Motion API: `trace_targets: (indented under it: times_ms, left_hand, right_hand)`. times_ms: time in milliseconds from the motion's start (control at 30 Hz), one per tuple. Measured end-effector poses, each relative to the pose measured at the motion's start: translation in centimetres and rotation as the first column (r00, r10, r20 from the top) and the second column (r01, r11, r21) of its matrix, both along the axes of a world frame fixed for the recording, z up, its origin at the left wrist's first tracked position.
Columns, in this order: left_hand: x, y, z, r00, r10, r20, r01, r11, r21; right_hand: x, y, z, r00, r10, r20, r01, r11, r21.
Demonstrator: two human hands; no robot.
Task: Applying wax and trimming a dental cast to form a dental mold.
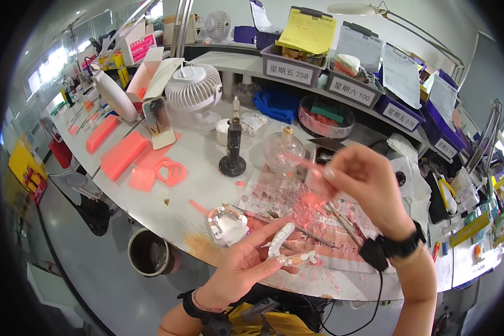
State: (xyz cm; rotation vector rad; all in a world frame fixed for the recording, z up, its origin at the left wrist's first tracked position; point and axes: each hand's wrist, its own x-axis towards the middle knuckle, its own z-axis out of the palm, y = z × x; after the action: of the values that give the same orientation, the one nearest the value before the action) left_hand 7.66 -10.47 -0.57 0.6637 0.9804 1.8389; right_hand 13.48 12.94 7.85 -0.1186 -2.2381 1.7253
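Note:
My left hand (pixel 235 274) grips a horseshoe-shaped dental arch (pixel 278 239) with white teeth and some pink on it, held over the front of the bench. Above the bench, my right hand (pixel 364 182) pinches a thin strip of pink wax (pixel 298 161), blurred by motion. Next to my left fingers rests a white plaster dental model (pixel 228 228) with a toothed rim. Below my right hand is a heap of pink wax scraps (pixel 311 206). A thin metal tool (pixel 297 228) lies just beyond my left fingers, and a corded tool (pixel 369 252) lies near my right wrist.
Pink wax blocks (pixel 123 154) and a wax ring (pixel 171 172) lie left. A black upright torch (pixel 233 145) and a glass spirit lamp (pixel 283 151) stand beyond my hands. Behind are a white fan (pixel 193 92) and purple bins (pixel 400 112). A bucket (pixel 149 252) stands below.

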Motion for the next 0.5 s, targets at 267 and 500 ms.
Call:
trace_targets:
  times_ms: [267, 500]
  left_hand:
    - [1.2, 1.7, -0.2, 0.988, -0.152, -0.010, 0.153, 0.984, 0.091]
    - [3.4, 3.9, -2.5, 0.876, 0.218, -0.430, -0.119, 0.962, 0.245]
  right_hand:
    - [11.3, -1.3, 0.0, 0.989, -0.145, -0.027, 0.145, 0.929, 0.339]
    - [14.9, -2.1, -2.5, 0.980, -0.200, -0.024, 0.196, 0.973, -0.118]
